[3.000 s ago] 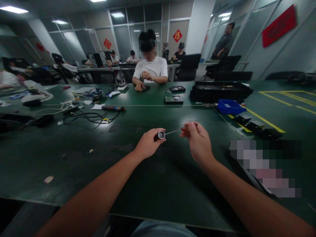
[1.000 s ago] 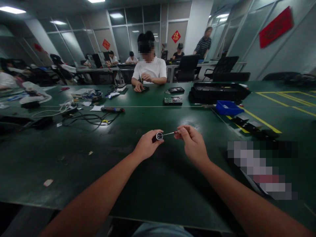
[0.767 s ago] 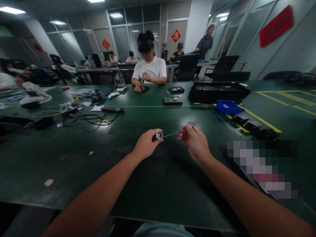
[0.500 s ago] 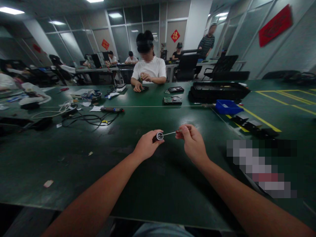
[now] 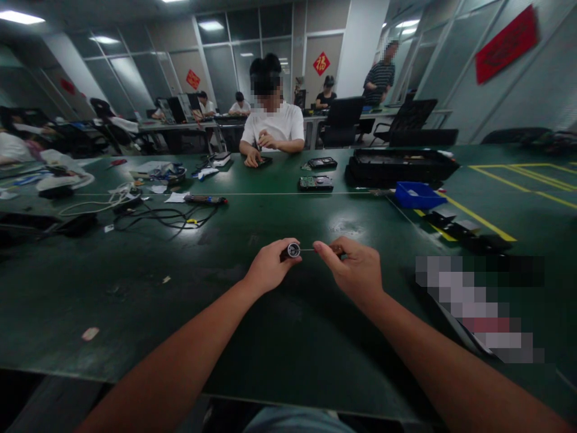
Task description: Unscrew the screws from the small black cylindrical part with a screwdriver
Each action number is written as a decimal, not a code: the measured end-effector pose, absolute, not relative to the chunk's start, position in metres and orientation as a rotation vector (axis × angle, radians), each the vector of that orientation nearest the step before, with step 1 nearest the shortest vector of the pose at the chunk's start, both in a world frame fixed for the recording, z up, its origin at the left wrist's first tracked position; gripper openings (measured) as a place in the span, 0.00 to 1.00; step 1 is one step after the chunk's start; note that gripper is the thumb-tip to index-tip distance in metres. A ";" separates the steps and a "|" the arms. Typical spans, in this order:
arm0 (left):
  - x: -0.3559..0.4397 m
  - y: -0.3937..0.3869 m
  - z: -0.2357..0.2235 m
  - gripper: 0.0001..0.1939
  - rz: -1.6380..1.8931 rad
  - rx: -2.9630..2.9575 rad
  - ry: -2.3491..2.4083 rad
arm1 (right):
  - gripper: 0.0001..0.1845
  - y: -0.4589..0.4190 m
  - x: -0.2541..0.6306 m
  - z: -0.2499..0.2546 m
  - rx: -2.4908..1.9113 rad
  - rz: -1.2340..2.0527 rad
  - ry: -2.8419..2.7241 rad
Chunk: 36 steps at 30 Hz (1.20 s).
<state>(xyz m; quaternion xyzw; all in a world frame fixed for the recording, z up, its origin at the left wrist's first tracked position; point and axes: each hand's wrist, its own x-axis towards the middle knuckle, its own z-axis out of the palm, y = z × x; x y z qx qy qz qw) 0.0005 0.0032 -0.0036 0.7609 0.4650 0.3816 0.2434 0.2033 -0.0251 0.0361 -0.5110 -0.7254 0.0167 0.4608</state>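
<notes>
In front of me, above the green table (image 5: 288, 361), my left hand (image 5: 265, 267) is closed around a short dark cylinder (image 5: 293, 250). Its round end has a silver rim and is turned towards me, much like a flashlight; most of its body is hidden in the palm. My right hand (image 5: 359, 269) grips a screwdriver (image 5: 308, 250) by its brownish handle, with thumb and fingers along it. The thin metal shaft points left and reaches the cylinder's rim. Whether the tip is inside the rim or just beside it, I cannot tell.
Opposite sits a co-worker (image 5: 273, 123) with both hands on a small dark device. Hard drives (image 5: 315, 183), a black tray (image 5: 399, 168) and a blue bin (image 5: 418, 195) stand beyond my hands. Black cables (image 5: 166, 219) and a pen-like tool (image 5: 205, 199) lie to the left.
My right hand has turned and shifted slightly right, its thumb now stretched along the screwdriver. The shaft has gone from slanted to nearly level. My left hand has barely moved.
</notes>
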 end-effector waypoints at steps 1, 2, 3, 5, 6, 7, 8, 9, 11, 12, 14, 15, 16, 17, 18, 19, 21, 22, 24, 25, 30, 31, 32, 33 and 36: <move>0.000 0.003 -0.004 0.17 1.044 2.077 1.264 | 0.22 -0.025 0.203 0.036 -1.244 0.037 -1.798; 0.000 0.003 -0.004 0.16 1.048 2.072 1.262 | 0.20 -0.025 0.203 0.036 -1.222 0.043 -1.816; 0.000 0.004 -0.005 0.16 1.052 2.064 1.264 | 0.18 -0.025 0.203 0.036 -1.194 0.057 -1.838; -0.001 0.005 -0.005 0.16 1.059 2.049 1.272 | 0.11 -0.026 0.202 0.037 -1.122 0.104 -1.901; -0.001 0.005 -0.005 0.16 1.059 2.047 1.275 | 0.09 -0.027 0.202 0.038 -1.083 0.134 -1.939; -0.002 0.005 -0.006 0.16 1.059 2.047 1.280 | 0.08 -0.028 0.202 0.039 -1.048 0.166 -1.973; -0.002 0.006 -0.006 0.16 1.059 2.051 1.281 | 0.08 -0.029 0.201 0.040 -1.021 0.196 -2.005; -0.002 0.006 -0.006 0.16 1.059 2.057 1.280 | 0.09 -0.030 0.201 0.042 -1.006 0.218 -2.032; -0.002 0.006 -0.005 0.16 1.058 2.069 1.277 | 0.09 -0.032 0.200 0.044 -1.024 0.240 -2.075; -0.002 0.006 -0.005 0.16 1.057 2.072 1.276 | 0.10 -0.033 0.200 0.045 -1.049 0.242 -2.091; -0.002 0.006 -0.005 0.16 1.043 2.077 1.278 | 0.12 -0.034 0.199 0.045 -1.097 0.227 -2.096; -0.001 0.006 -0.005 0.16 1.044 2.076 1.285 | 0.12 -0.034 0.199 0.044 -1.110 0.209 -2.083; -0.001 0.006 -0.005 0.16 1.051 2.071 1.294 | 0.13 -0.034 0.198 0.044 -1.111 0.186 -2.064; -0.002 0.006 -0.005 0.17 1.060 2.064 1.304 | 0.13 -0.033 0.198 0.043 -1.101 0.163 -2.046; -0.002 0.006 -0.006 0.17 1.072 2.058 1.313 | 0.14 -0.033 0.198 0.042 -1.090 0.144 -2.033; -0.002 0.007 -0.006 0.17 1.081 2.055 1.319 | 0.15 -0.033 0.198 0.042 -1.087 0.138 -2.030; -0.002 0.007 -0.007 0.17 1.080 2.060 1.317 | 0.14 -0.032 0.198 0.041 -1.120 0.159 -2.044; -0.002 0.007 -0.007 0.17 1.074 2.066 1.311 | 0.13 -0.032 0.198 0.041 -1.151 0.170 -2.049; -0.002 0.007 -0.007 0.17 1.060 2.072 1.302 | 0.13 -0.032 0.198 0.042 -1.199 0.175 -2.045; -0.001 0.007 -0.007 0.17 1.055 2.071 1.304 | 0.13 -0.032 0.197 0.042 -1.199 0.169 -2.032; 0.000 0.006 -0.004 0.17 1.061 2.068 1.328 | 0.15 -0.032 0.197 0.043 -1.112 0.203 -1.984; -0.001 0.006 -0.003 0.17 1.060 2.071 1.323 | 0.13 -0.032 0.197 0.042 -1.118 0.216 -1.990; -0.001 0.006 -0.003 0.17 1.059 2.075 1.318 | 0.12 -0.032 0.197 0.042 -1.134 0.225 -1.994; -0.001 0.006 -0.003 0.16 1.057 2.077 1.314 | 0.11 -0.031 0.197 0.042 -1.152 0.233 -1.990; -0.001 0.006 -0.004 0.17 1.059 2.067 1.314 | 0.10 -0.029 0.197 0.039 -1.147 0.316 -1.910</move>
